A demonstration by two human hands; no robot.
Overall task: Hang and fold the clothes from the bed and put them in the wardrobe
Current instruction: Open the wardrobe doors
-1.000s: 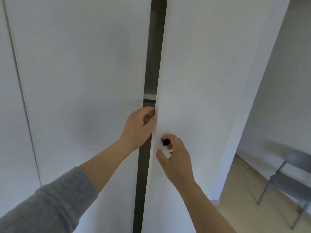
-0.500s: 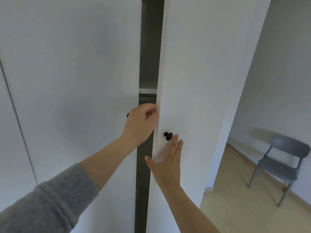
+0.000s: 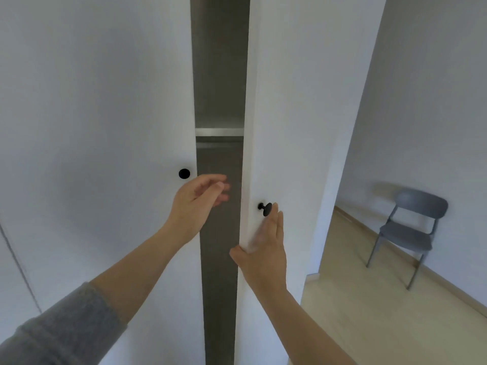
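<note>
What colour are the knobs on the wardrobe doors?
Black: the left knob and right knob, clear in the head view.

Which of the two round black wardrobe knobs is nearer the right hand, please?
The round black knob on the right white door, just beside the fingertips of the right hand; the other knob sits on the left door.

A grey knitted sleeve with a thicker cuff covers the left arm, ending partway along the forearm; the left hand is bare. The right forearm and right hand are bare too.
</note>
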